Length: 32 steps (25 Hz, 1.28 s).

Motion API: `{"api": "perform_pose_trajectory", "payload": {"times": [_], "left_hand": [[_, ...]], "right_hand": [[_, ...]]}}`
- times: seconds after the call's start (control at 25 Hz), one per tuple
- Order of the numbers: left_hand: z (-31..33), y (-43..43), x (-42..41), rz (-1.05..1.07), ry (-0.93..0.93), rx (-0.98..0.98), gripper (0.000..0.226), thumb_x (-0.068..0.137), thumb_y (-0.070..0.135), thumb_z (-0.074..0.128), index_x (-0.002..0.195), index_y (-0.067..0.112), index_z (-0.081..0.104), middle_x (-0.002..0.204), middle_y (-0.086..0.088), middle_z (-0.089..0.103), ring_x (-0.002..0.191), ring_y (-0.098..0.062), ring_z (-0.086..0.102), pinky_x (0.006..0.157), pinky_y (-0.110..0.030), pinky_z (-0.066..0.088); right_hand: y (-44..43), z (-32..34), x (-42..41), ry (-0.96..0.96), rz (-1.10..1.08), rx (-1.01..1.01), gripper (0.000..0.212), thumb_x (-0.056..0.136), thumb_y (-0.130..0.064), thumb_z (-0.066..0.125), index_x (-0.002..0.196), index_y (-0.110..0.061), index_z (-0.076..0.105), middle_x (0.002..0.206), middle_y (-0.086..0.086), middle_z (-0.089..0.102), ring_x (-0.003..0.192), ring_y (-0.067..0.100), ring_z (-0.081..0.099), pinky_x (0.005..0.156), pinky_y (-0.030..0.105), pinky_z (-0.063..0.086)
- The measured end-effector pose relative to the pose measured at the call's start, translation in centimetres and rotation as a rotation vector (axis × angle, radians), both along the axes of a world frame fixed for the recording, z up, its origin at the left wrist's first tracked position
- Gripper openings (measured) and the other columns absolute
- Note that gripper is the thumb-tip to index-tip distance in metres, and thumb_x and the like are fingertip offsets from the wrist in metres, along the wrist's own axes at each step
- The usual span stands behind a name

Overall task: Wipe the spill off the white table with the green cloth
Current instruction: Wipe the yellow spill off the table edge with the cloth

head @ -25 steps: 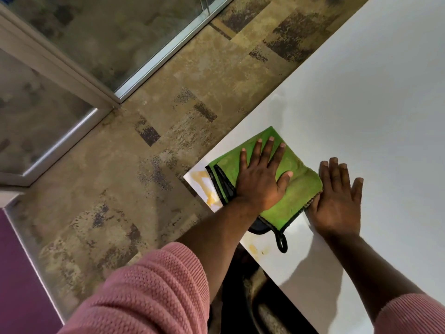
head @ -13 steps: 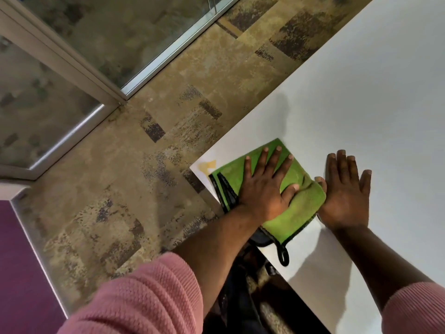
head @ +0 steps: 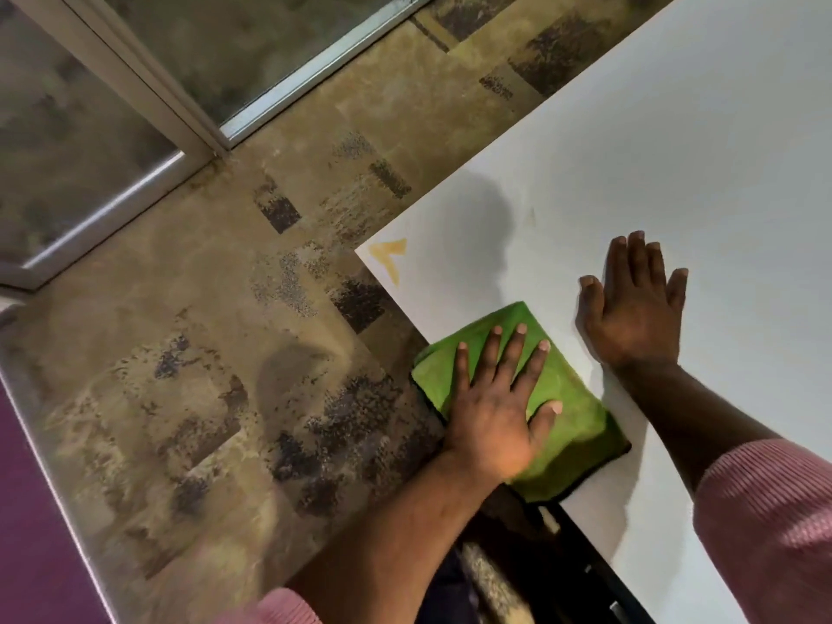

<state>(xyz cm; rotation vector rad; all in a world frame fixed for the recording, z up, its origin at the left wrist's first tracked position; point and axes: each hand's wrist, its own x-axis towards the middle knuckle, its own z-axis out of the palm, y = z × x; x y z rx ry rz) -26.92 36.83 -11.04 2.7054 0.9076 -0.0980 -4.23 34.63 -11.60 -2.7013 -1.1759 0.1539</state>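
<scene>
A folded green cloth [head: 567,421] lies on the white table [head: 675,150], partly over its near left edge. My left hand [head: 493,407] presses flat on the cloth with fingers spread. My right hand [head: 635,308] rests palm down on the bare table just right of the cloth. A yellow-orange spill mark [head: 389,254] sits at the table's corner, beyond the cloth and apart from it. A faint small smear [head: 532,216] shows farther in.
Patterned brown carpet [head: 225,353] lies left of the table. A glass partition with a metal frame [head: 189,123] runs along the top left. A purple surface [head: 27,533] is at the bottom left. Dark chair parts [head: 562,556] show below the table edge.
My left hand has slid the cloth toward me along the table edge, uncovering the yellow mark at the corner. My right hand stays flat on the table.
</scene>
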Motion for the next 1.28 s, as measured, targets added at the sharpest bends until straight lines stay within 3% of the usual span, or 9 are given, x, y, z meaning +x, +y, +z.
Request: {"api": "perform_pose_trajectory", "payload": {"times": [0.24,0.52,0.64,0.88,1.12,1.28], "left_hand": [[0.3,6.5,1.5,-0.053,0.045,-0.002,0.074,0.103,0.065,0.031,0.166,0.033,0.011,0.176,-0.002,0.007,0.162,-0.028,0.001,0.125,-0.065,0.005],[-0.1,2.3,0.7,0.252,0.004,-0.025,0.074,0.103,0.063,0.027,0.166,0.031,0.007,0.176,-0.004,0.002,0.162,-0.027,-0.005,0.126,-0.061,-0.007],[-0.2,4.0,0.1,0.204,0.014,-0.033,0.076,0.102,0.066,0.028,0.166,0.032,0.006,0.176,-0.003,-0.001,0.162,-0.027,-0.006,0.126,-0.063,-0.006],[0.1,15.5,1.1,0.277,0.046,0.038,0.075,0.104,0.066,0.025,0.167,0.031,0.005,0.176,-0.003,-0.001,0.162,-0.026,-0.006,0.126,-0.064,-0.001],[-1.2,10.4,-1.3,0.397,-0.031,-0.02,0.074,0.105,0.067,0.02,0.167,0.03,0.008,0.176,-0.002,-0.003,0.162,-0.025,-0.011,0.126,-0.066,0.004],[-1.0,16.0,-0.8,0.381,-0.001,-0.022,0.076,0.102,0.07,0.021,0.166,0.032,0.006,0.176,-0.003,-0.001,0.162,-0.027,-0.01,0.125,-0.067,-0.001]], "right_hand": [[0.0,0.0,0.1,0.018,0.002,0.012,0.072,0.104,-0.047,0.025,0.164,-0.008,0.023,0.173,0.017,0.019,0.161,0.035,0.014,0.127,0.064,0.009],[0.2,-0.5,0.3,0.005,0.002,0.03,0.073,0.104,-0.05,0.025,0.163,-0.008,0.024,0.172,0.018,0.021,0.16,0.036,0.016,0.126,0.066,0.01],[0.1,-0.6,0.3,-0.005,-0.005,0.029,0.074,0.104,-0.051,0.024,0.163,-0.007,0.024,0.172,0.019,0.022,0.16,0.036,0.017,0.126,0.066,0.011],[0.0,-1.1,0.4,-0.024,0.0,0.023,0.073,0.105,-0.054,0.02,0.163,-0.01,0.021,0.172,0.017,0.021,0.159,0.036,0.017,0.125,0.066,0.012],[0.1,-1.0,0.5,-0.028,-0.008,0.008,0.071,0.104,-0.05,0.026,0.162,-0.01,0.021,0.171,0.018,0.023,0.158,0.035,0.018,0.124,0.066,0.014],[-0.1,-1.2,0.4,-0.021,-0.027,-0.007,0.072,0.104,-0.052,0.024,0.164,-0.012,0.02,0.173,0.015,0.02,0.16,0.033,0.015,0.126,0.064,0.012]]}}
